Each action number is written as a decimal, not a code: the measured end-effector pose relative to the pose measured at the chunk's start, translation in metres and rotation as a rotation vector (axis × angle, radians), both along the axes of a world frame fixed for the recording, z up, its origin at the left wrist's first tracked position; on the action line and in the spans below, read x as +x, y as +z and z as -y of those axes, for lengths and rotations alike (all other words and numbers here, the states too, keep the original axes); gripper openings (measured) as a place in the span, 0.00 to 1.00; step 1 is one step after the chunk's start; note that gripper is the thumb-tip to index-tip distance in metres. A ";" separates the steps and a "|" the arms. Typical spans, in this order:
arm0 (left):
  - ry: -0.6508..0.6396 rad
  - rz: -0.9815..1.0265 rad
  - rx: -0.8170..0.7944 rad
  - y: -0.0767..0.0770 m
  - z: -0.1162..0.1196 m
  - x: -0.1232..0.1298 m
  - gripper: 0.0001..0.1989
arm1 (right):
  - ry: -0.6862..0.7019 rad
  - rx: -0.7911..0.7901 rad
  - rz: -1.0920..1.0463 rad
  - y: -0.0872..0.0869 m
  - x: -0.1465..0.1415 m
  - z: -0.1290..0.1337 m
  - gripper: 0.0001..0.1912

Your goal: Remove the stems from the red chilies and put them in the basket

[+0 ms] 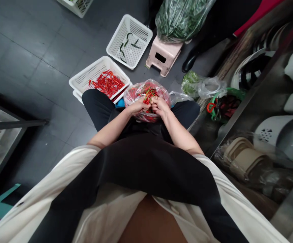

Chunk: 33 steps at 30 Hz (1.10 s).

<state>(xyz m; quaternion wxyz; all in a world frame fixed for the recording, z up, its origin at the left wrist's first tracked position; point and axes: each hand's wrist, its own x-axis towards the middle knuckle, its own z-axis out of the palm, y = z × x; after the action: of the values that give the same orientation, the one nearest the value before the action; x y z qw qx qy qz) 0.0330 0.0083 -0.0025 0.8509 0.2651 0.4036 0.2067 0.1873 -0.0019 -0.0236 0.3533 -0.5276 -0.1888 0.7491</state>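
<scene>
My left hand [139,106] and my right hand [159,106] meet over a clear plastic bag [130,98] between my knees, full of red chili peppers [153,91] with green stems. The left fingers are closed on a red chili pepper. Close beside them, the right fingers pinch at its green stem; the fingertips partly hide it. Just beyond my left knee, a white perforated basket [82,81] holds a heap of stemless-looking red chilies [108,83].
Another white basket [113,42] holds several green chilies [121,50]. A large bag of green produce [176,23] rests on a pink stool [161,49], near a person's black boot [190,60]. Metal shelving [227,126] with containers flanks my right; a metal-framed rack [15,125] is left.
</scene>
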 end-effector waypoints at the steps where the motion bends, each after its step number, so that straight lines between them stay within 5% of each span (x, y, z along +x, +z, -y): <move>1: -0.003 0.004 0.000 0.000 0.000 -0.001 0.21 | -0.018 0.009 0.008 0.001 0.002 0.003 0.18; 8: -0.061 -0.031 0.011 -0.001 0.001 0.002 0.26 | -0.019 0.334 0.515 0.004 -0.004 0.012 0.14; 14: -0.106 -0.391 0.165 -0.017 0.001 0.009 0.27 | 0.158 0.674 0.998 0.004 -0.010 0.010 0.06; 18: -0.061 -0.701 0.497 -0.026 0.000 0.008 0.26 | 0.061 0.505 0.843 -0.004 -0.008 0.008 0.09; 22: -0.123 -0.804 0.632 -0.025 0.004 0.008 0.20 | 0.023 0.280 0.574 -0.006 -0.018 0.009 0.12; 30: 0.049 -0.645 0.428 -0.025 0.007 0.007 0.14 | 0.058 0.601 0.896 0.010 -0.024 0.016 0.11; 33: 0.125 -0.551 0.368 -0.026 0.003 0.004 0.18 | -0.021 0.508 0.872 -0.003 -0.009 0.014 0.11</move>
<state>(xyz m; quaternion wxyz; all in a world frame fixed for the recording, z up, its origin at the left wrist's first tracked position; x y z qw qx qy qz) 0.0371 0.0055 -0.0283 0.6335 0.4347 0.5898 0.2486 0.1788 -0.0155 -0.0268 0.3664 -0.6907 -0.4897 0.3858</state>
